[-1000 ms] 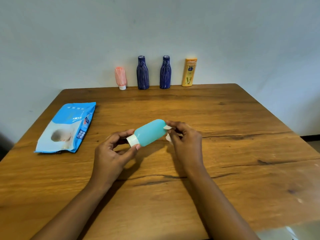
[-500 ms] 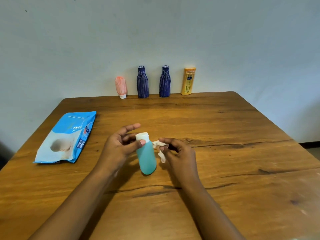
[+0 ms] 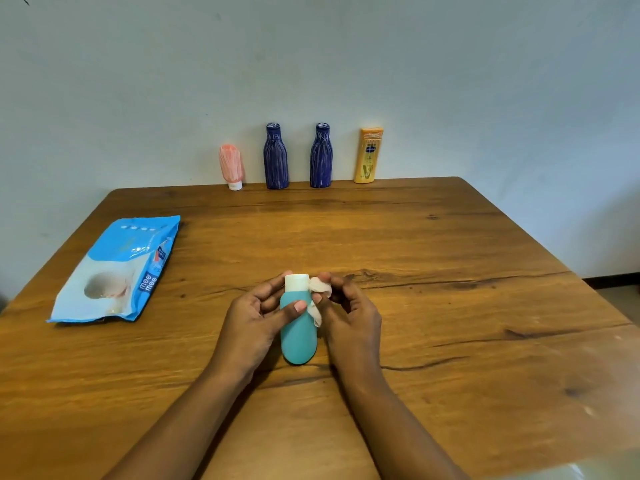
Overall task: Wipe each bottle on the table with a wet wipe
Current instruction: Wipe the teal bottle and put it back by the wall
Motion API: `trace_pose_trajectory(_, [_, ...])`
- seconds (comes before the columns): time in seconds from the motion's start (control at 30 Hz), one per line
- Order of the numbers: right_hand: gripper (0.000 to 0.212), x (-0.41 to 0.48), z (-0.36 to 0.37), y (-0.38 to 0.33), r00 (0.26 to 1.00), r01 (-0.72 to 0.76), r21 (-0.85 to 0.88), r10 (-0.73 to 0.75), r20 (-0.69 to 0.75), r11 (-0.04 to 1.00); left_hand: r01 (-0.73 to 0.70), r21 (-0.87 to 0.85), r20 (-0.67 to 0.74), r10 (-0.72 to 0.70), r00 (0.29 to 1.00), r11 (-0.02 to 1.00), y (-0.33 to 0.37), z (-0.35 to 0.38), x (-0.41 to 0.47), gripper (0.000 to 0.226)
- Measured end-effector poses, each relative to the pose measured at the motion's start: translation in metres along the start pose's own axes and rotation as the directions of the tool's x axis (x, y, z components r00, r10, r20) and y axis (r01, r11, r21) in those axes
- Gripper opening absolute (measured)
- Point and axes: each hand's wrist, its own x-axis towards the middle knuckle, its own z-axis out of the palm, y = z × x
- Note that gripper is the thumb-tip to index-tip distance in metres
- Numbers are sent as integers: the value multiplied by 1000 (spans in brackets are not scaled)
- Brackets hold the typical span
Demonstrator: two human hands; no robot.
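Note:
A teal bottle (image 3: 298, 332) with a white cap (image 3: 296, 282) is held over the middle of the wooden table (image 3: 450, 306), cap pointing away from me. My left hand (image 3: 254, 318) grips its upper body, thumb across the front. My right hand (image 3: 348, 311) pinches a small crumpled white wet wipe (image 3: 319, 292) against the bottle's right side, just below the cap. Along the far edge by the wall stand a pink bottle (image 3: 231, 166) on its white cap, two dark blue bottles (image 3: 276, 156) (image 3: 321, 155) and an orange bottle (image 3: 369, 155).
A blue and white wet wipe pack (image 3: 117, 271) lies flat on the table's left side. The wall runs directly behind the row of bottles. A light object shows at the bottom right corner past the table's near edge.
The teal bottle turned from lying sideways, cap to the left, to cap pointing away. Both hands came closer together, and the wipe now touches the bottle beside the cap.

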Motion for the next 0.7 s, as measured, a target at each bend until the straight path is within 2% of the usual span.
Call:
trace_pose_trajectory(0.07, [31,4,-5,-6,978,209,-139,-204,50,968,7,27,25,-7,1000,1000,-1,0,0,52])
trace_pose_trajectory(0.1, [29,8,-7,-8,931,364,-243,-346,115,899,14,34,37,-15,999,999,0,-1,0,52])
trace_pose_trajectory(0.17, [26,17,-11,-11,774,633,-377,-558,298,676,19,63,54,-22,998,998,0,-2,1,55])
trace_pose_trajectory(0.23, [25,25,-15,-12,652,757,-415,-611,449,505,7,95,50,-11,999,995,0,-2,1,56])
trace_pose_trajectory(0.3, [27,30,-21,-11,602,798,-427,-594,534,425,10,100,39,-14,999,995,-1,-1,2,54])
trace_pose_trajectory(0.37, [29,32,-31,-7,602,798,-428,-553,576,423,29,92,43,-33,999,995,-2,-1,3,52])
trace_pose_trajectory(0.43, [24,35,-43,-3,656,755,-456,-524,543,472,54,58,47,-57,997,997,-2,-1,3,47])
trace_pose_trajectory(0.5, [26,37,-47,-5,725,688,-502,-525,446,525,72,30,52,-73,996,997,-1,0,2,41])
trace_pose_trajectory(0.53, [28,37,-45,-10,734,677,-509,-541,411,532,77,17,56,-78,995,997,0,1,2,39])
trace_pose_trajectory(0.6, [27,36,-35,-19,682,731,-459,-576,450,506,85,-6,58,-84,995,996,1,2,2,36])
trace_pose_trajectory(0.7, [29,33,-26,-21,546,837,-393,-544,637,380,63,-18,43,-62,997,998,1,2,1,36])
